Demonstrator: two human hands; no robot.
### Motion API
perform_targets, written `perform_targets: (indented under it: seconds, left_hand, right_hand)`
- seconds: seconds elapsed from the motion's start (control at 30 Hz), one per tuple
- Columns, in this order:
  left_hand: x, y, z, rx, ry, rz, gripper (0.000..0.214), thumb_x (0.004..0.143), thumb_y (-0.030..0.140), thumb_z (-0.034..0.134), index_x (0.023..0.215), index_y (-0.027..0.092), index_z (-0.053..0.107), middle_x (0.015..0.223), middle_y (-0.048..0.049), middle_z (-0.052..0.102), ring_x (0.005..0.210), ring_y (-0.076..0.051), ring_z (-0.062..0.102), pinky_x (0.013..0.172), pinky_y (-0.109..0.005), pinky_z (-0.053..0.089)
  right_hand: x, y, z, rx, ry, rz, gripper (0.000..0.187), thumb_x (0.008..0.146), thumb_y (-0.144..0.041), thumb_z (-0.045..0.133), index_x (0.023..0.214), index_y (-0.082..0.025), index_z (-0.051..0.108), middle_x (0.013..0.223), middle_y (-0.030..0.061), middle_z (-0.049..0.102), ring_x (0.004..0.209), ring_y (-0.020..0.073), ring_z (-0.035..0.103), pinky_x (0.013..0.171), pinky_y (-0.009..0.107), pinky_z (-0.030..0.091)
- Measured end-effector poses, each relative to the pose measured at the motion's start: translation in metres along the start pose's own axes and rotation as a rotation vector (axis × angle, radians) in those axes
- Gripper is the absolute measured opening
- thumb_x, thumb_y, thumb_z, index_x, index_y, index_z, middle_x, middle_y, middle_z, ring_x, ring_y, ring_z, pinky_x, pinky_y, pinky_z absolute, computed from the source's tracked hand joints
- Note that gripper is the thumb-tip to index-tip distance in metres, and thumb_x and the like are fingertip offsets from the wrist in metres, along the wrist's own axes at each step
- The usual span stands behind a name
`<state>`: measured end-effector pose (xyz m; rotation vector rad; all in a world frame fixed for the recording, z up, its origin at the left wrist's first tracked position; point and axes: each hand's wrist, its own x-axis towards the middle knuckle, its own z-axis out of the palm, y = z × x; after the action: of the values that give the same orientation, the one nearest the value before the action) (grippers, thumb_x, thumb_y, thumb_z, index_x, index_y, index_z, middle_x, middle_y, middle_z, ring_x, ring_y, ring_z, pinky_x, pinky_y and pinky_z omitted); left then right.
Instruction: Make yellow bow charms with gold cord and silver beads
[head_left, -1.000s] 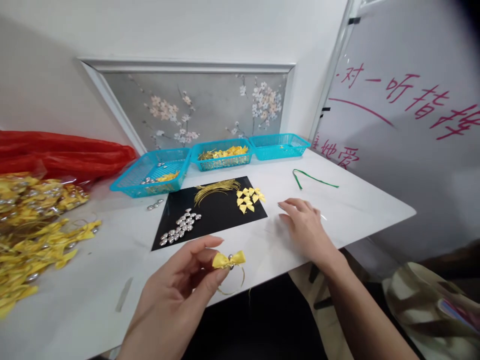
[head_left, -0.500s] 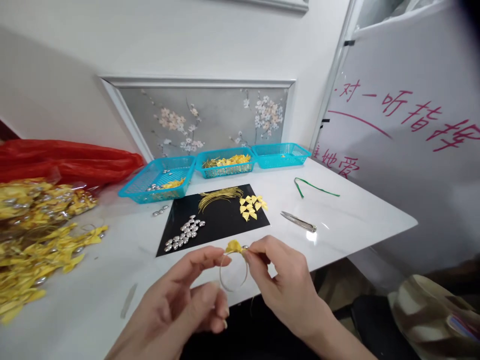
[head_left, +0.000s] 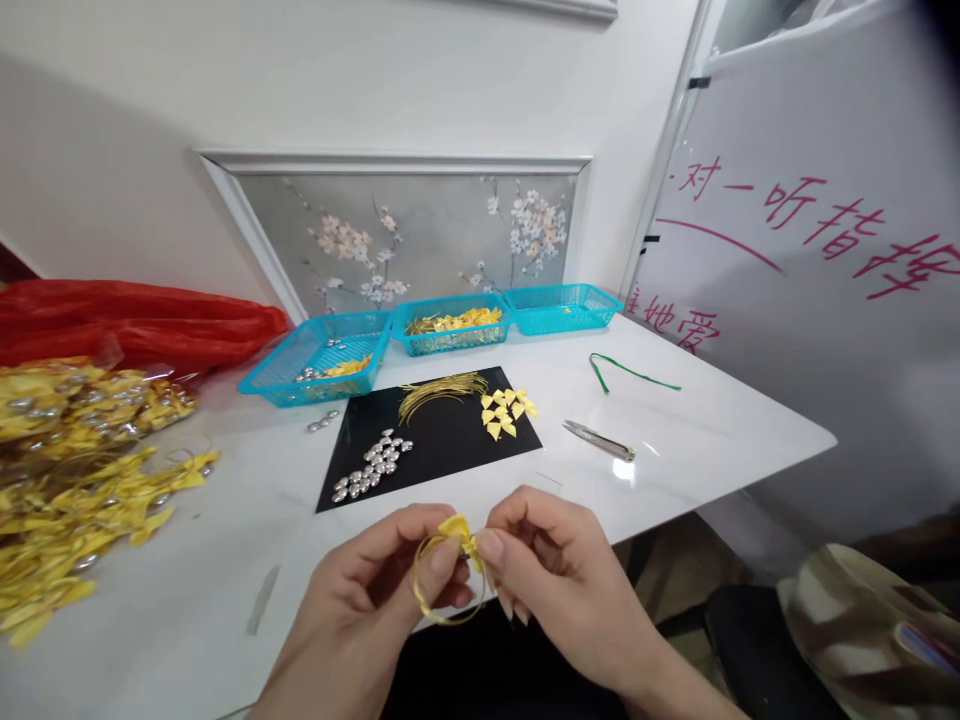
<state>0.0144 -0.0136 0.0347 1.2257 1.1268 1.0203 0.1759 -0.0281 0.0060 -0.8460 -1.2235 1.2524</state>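
The left hand (head_left: 367,590) pinches a shiny yellow ribbon bow (head_left: 454,527) between thumb and fingers, and the right hand (head_left: 574,585) grips its right end with thumb and fingertips; the bow is above the near edge of the glossy white table (head_left: 697,440), its thin gold cord loop (head_left: 426,606) hanging below. Beyond, a flat black rectangular mat (head_left: 450,445) bears round silvery beads (head_left: 367,475) at left, small folded yellow ribbon pieces (head_left: 495,415) at right and a bundle of thin gold cords (head_left: 435,390) behind. Slender silver metal snips (head_left: 600,440) lie right of the mat, a narrow green cord (head_left: 637,375) farther back. Three light-blue plastic mesh baskets (head_left: 457,343) line the rear.
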Motion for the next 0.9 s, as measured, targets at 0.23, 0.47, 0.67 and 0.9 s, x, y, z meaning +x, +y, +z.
perform_targets:
  seconds: [0.23, 0.47, 0.67, 0.9]
  left_hand:
    - [0.006, -0.004, 0.003, -0.086, 0.038, 0.025, 0.02, 0.073, 0.042, 0.082, 0.073, 0.024, 0.074, 0.073, 0.0027, 0.069, 0.068, -0.013, 0.061, 0.066, -0.019, 0.054]
    - [0.001, -0.015, -0.004, 0.067, 0.055, 0.12, 0.014, 0.079, 0.04, 0.077, 0.086, 0.029, 0.075, 0.09, 0.0038, 0.076, 0.088, -0.015, 0.068, 0.079, -0.017, 0.053]
    - [0.004, -0.013, -0.003, 0.241, 0.07, 0.166, 0.023, 0.078, 0.042, 0.077, 0.098, 0.031, 0.077, 0.092, 0.0027, 0.079, 0.087, -0.017, 0.072, 0.08, -0.017, 0.056]
    - [0.003, -0.007, -0.002, 0.348, 0.008, 0.263, 0.019, 0.082, 0.04, 0.072, 0.097, 0.029, 0.076, 0.083, 0.0022, 0.076, 0.078, -0.017, 0.071, 0.069, -0.016, 0.057]
  right_hand:
    - [-0.009, 0.004, 0.001, -0.456, 0.158, -0.516, 0.013, 0.087, -0.013, 0.063, 0.099, -0.019, 0.061, 0.086, 0.0018, 0.057, 0.068, 0.0112, 0.054, 0.061, 0.023, 0.047]
    - [-0.005, -0.003, 0.008, -0.556, 0.137, -0.491, 0.012, 0.09, -0.009, 0.052, 0.083, -0.015, 0.059, 0.074, 0.0011, 0.053, 0.063, 0.0111, 0.049, 0.055, 0.023, 0.04]
    - [-0.001, -0.007, 0.007, -0.449, 0.091, -0.348, 0.015, 0.093, -0.016, 0.052, 0.08, -0.017, 0.059, 0.072, -0.0009, 0.053, 0.063, 0.0103, 0.049, 0.057, 0.023, 0.04]
    - [-0.004, -0.008, 0.009, -0.673, 0.09, -0.516, 0.017, 0.091, -0.007, 0.046, 0.082, -0.012, 0.06, 0.074, 0.0029, 0.052, 0.062, 0.0121, 0.049, 0.055, 0.024, 0.04]
